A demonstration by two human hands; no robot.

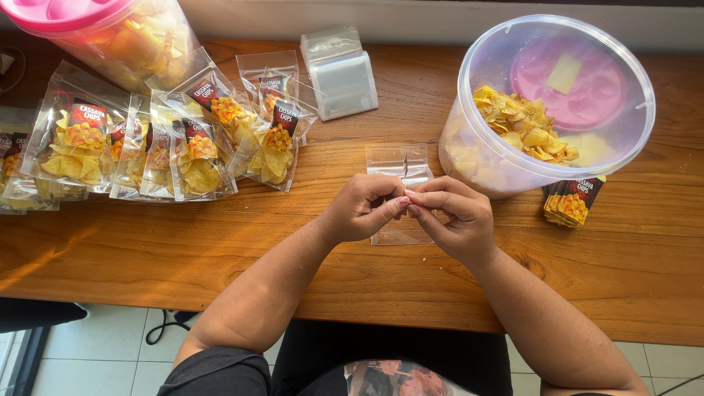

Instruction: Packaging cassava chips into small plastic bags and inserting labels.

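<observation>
Currently both hands pinch one empty clear bag [400, 165] at its mouth: left hand [361, 207] and right hand [455, 217], each grip clenched on it. Bag lies flat on the wooden table [220, 235], just beside the clear chip tub [546, 103].

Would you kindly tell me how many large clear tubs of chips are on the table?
2: one tub with a pink lid at the far left, one open tub at the far right.

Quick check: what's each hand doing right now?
Left hand: closed, pinching the empty clear plastic bag.
Right hand: closed, pinching the same bag.
</observation>
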